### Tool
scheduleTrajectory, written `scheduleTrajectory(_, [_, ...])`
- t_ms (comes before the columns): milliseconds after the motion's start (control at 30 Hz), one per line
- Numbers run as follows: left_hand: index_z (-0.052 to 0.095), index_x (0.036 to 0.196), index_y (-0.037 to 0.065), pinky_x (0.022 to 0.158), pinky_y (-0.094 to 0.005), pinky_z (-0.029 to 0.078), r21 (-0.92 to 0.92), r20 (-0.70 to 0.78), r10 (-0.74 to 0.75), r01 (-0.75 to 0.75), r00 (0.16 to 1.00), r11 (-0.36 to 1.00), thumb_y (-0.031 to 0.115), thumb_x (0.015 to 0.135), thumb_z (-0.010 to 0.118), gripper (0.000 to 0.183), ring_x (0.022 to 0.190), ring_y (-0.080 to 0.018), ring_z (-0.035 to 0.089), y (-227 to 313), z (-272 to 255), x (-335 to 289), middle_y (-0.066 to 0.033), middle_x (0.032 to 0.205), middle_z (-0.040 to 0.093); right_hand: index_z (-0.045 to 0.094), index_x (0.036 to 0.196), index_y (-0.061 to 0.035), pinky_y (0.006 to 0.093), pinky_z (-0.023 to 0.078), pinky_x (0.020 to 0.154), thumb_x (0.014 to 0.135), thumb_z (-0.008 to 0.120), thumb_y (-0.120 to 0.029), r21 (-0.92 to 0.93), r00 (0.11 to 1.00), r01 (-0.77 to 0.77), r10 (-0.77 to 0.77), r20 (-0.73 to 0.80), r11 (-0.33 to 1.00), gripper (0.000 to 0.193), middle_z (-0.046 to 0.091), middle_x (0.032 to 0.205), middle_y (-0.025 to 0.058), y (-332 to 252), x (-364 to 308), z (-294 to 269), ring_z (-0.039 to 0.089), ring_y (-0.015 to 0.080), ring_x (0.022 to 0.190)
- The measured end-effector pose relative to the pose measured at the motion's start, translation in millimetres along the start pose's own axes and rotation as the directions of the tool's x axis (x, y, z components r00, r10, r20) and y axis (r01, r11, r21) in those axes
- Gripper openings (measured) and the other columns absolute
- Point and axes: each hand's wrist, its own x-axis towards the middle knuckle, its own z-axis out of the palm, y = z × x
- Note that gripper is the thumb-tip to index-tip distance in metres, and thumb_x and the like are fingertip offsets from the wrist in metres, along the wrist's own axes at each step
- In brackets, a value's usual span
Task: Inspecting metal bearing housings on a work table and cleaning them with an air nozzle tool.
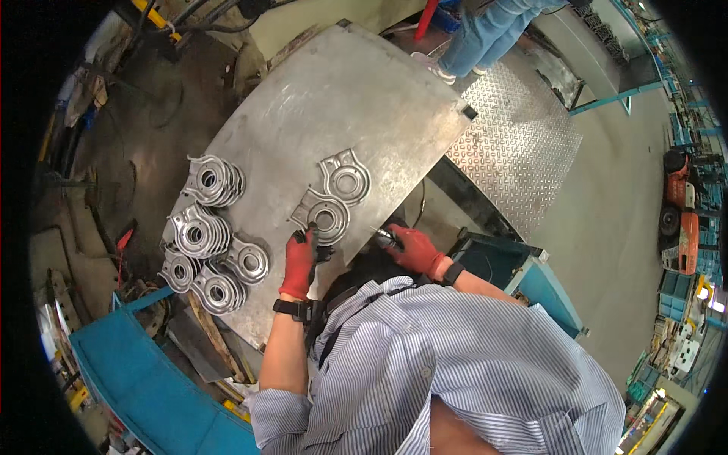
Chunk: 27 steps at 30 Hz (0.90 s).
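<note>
While the right hand (417, 250), in a red glove, is closed around a small dark and silvery tool (387, 238), the left hand (300, 262), gloved also in red, touches the near side of a ringed metal part (324, 204); whether its fingers pinch this part, I cannot tell. The part lies just ahead of the left hand, on a metal table (394, 98). Behind it, farther from this hand, lies 1 similar part (347, 167). To the left of the left hand are several piles of such parts (199, 231). Well ahead of the right hand stands a person in jeans (481, 38).
</note>
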Motion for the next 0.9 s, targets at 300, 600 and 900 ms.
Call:
scheduleTrajectory(300, [0.059, 0.089, -0.009, 0.059, -0.0301, 0.052, 0.279, 0.148, 0.02, -0.061, 0.989, 0.958, 0.04, 0.091, 0.048, 0.05, 0.064, -0.0171, 0.064, -72.3, -20.6, 21.6, -0.0116, 0.076, 0.065, 0.048, 0.116, -0.0027, 0.0447, 0.045, 0.077, 0.079, 0.06, -0.032, -0.085, 0.998, 0.055, -0.052, 0.039, 0.995, 0.049, 0.06, 0.095, 0.0223, 1.3, -7.3, 44.8, 0.057, 0.0385, 0.09])
scheduleTrajectory(600, [0.057, 0.076, -0.01, 0.072, -0.0463, 0.044, 0.756, -0.16, 0.238, -0.036, 0.958, 0.653, 0.048, 0.081, 0.058, 0.058, 0.082, -0.0454, 0.055, -67.6, 4.2, 19.6, -0.0301, 0.082, 0.058, 0.051, 0.105, -0.0013, 0.0458, 0.046, 0.071, 0.077, 0.059, -0.03, -0.113, 0.997, 0.037, -0.044, -0.059, 0.993, 0.041, 0.061, 0.085, 0.0219, -5.0, -2.0, 56.6, 0.058, 0.0393, 0.083])
scheduleTrajectory(900, [0.059, 0.078, -0.006, 0.072, -0.0472, 0.043, 0.792, -0.171, 0.286, -0.041, 0.943, 0.609, 0.042, 0.082, 0.058, 0.048, 0.085, -0.0445, 0.055, -43.9, 17.7, 4.6, -0.0281, 0.084, 0.059, 0.053, 0.1, -0.0013, 0.0456, 0.046, 0.071, 0.077, 0.057, -0.029, -0.078, 0.999, 0.016, -0.019, -0.03, 0.997, 0.036, 0.062, 0.086, 0.0208, -10.2, -4.2, 57.4, 0.059, 0.0384, 0.082])
